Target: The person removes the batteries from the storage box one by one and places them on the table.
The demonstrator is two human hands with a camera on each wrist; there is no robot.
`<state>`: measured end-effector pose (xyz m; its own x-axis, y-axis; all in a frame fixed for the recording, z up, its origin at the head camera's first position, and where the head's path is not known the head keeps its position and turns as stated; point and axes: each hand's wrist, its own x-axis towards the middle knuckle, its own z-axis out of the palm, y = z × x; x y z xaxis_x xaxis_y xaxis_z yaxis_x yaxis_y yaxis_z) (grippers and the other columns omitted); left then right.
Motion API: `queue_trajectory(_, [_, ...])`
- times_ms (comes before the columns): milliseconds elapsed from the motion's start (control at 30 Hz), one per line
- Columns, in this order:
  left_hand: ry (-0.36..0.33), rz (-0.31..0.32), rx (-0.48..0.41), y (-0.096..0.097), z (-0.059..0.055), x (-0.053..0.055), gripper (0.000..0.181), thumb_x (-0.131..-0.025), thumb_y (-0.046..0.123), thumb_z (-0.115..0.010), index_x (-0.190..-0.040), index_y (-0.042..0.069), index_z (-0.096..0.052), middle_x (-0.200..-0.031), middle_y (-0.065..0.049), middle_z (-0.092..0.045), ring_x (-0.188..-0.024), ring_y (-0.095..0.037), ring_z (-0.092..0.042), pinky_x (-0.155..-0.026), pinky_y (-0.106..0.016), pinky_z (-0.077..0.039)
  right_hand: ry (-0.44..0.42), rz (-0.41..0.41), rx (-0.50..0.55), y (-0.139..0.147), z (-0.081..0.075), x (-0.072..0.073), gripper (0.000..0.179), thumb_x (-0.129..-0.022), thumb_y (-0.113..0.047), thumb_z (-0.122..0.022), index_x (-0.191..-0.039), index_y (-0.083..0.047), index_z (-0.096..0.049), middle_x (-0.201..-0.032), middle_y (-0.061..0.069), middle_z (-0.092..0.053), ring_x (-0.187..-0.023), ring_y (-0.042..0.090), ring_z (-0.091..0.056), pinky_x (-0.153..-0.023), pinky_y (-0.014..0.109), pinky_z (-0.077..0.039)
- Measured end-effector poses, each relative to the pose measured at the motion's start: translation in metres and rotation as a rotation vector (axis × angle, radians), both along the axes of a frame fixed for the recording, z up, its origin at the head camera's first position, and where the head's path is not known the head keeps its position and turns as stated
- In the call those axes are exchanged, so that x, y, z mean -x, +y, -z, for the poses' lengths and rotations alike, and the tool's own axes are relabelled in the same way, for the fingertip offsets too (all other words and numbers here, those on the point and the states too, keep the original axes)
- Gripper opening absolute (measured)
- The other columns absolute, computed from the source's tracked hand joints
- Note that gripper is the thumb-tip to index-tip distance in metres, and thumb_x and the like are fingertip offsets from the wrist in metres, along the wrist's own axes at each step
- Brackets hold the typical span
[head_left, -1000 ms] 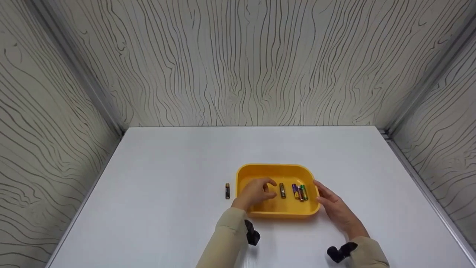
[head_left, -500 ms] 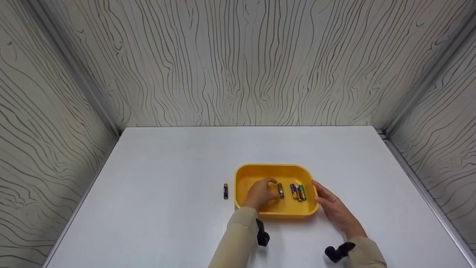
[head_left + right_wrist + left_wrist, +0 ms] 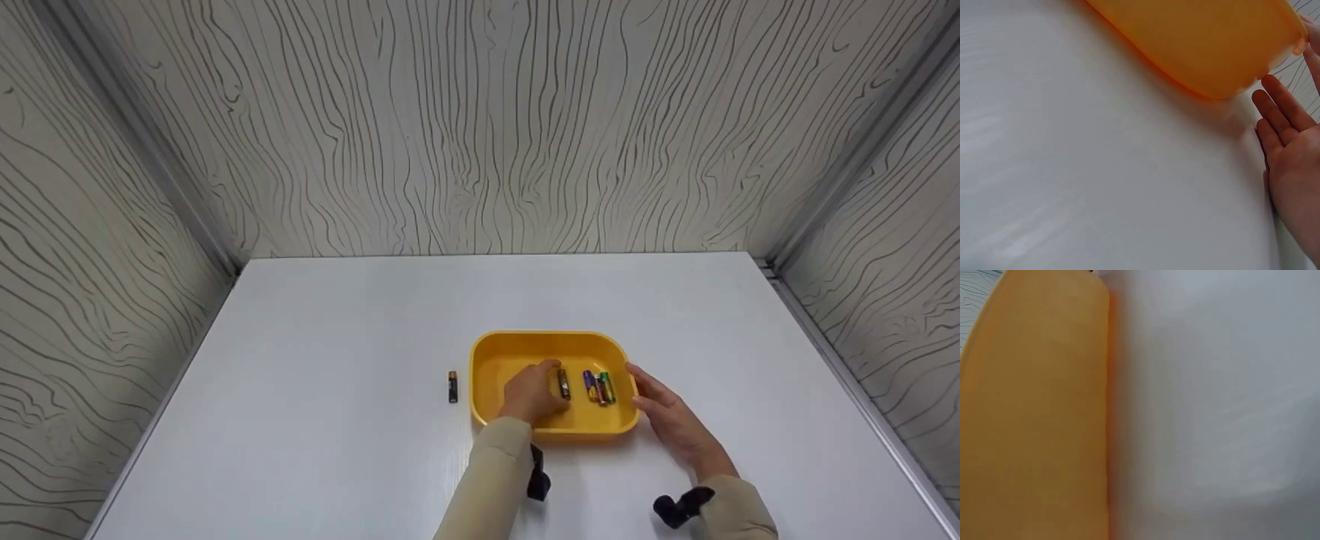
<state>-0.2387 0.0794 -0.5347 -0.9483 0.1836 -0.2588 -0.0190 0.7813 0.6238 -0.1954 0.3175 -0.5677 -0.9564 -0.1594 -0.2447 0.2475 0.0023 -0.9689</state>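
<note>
A pale wall (image 3: 480,127) with wavy lines stands behind a big white table (image 3: 352,337). On the table sits a yellow tray (image 3: 551,341), flat, with its long way going from side to side. The right hand (image 3: 671,420) is at the tray's right end, thumb and fingers touching the outside; the right wrist view shows its fingers fairly straight, three of them close together. The left hand (image 3: 534,394) is inside the tray, bent in a C shape around the dark battery (image 3: 564,384), with a finger by the far end and the thumb by the near end. I cannot tell if they pinch it or have a tiny gap. The dark battery lies down near the middle of the tray, its long line going away from the person, with the far end leaning a bit left. Its bump is too small to see, so I cannot say which end is plus. Three more batteries, one purple (image 3: 590,386), one reddish (image 3: 601,390) and one green-topped (image 3: 607,388), lie side by side to its right and lean much the same way. The black battery (image 3: 452,388) lies outside, left of the tray, its copper-coloured end pointing away. The step in hand looks like taking hold of the dark battery. The next move seems to need a gentle squeeze on both ends, while the right hand steadies the tray.
</note>
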Motion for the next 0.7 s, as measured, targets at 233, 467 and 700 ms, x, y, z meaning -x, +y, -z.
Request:
queue_trajectory(233, [0.038, 0.005, 0.033, 0.0013, 0.0004, 0.0004, 0.056, -0.077, 0.033, -0.08, -0.129, 0.023, -0.061, -0.118, -0.003, -0.067, -0.1, -0.017, -0.061, -0.103, -0.038, -0.046, 0.019, -0.002, 0.006, -0.0008, -0.0011, -0.0012, 0.06, -0.098, -0.02, -0.055, -0.151, -0.016, -0.028, -0.165, 0.006, -0.006, -0.154, 0.025, 0.002, -0.124, 0.049, 0.003])
queue_trajectory(467, [0.036, 0.005, 0.034, 0.0014, 0.0024, -0.0004, 0.052, -0.077, 0.034, -0.08, -0.125, 0.024, -0.062, -0.115, -0.001, -0.068, -0.099, -0.016, -0.061, -0.104, -0.039, -0.046, 0.02, -0.018, -0.008, 0.0001, -0.0013, -0.0026, 0.059, -0.098, -0.021, -0.053, -0.152, -0.018, -0.027, -0.165, 0.005, -0.006, -0.154, 0.025, 0.004, -0.123, 0.049, 0.004])
queue_trajectory(700, [-0.016, -0.018, -0.065, -0.0016, 0.0001, -0.0016, 0.05, -0.077, 0.032, -0.081, -0.123, 0.026, -0.063, -0.121, -0.002, -0.067, -0.109, -0.02, -0.06, -0.108, -0.042, -0.043, 0.024, -0.008, -0.026, 0.0005, -0.0003, -0.0017, 0.06, -0.098, -0.02, -0.054, -0.152, -0.017, -0.027, -0.165, 0.002, -0.009, -0.154, 0.017, -0.006, -0.124, 0.048, 0.001])
